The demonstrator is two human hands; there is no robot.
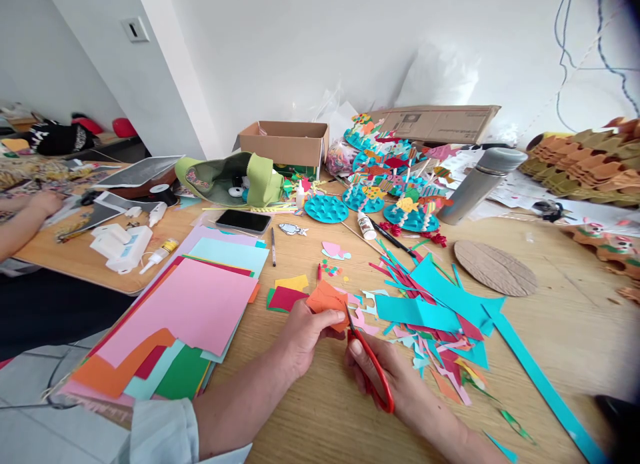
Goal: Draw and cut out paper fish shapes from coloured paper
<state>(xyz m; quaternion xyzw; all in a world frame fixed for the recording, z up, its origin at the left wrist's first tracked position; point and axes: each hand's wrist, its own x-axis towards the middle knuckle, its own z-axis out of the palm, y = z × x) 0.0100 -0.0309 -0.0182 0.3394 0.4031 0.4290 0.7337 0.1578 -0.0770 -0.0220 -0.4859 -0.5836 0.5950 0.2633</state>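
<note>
My left hand [305,336] pinches a piece of orange paper [327,299] between thumb and fingers, just above the wooden table [550,331]. My right hand [385,377] grips red-handled scissors [373,367] whose blades point up into the orange paper's right edge. Both hands are closed on what they hold. Red and yellow paper pieces [287,292] lie just beyond my left hand.
A stack of coloured paper sheets [190,311] lies at left. Teal and red paper scraps [435,317] spread at right. Farther off are a phone [243,221], glue bottles [367,225], teal fish crafts [390,184], a cardboard box [285,143], a grey flask [475,184]. Another person's hand [40,204] works far left.
</note>
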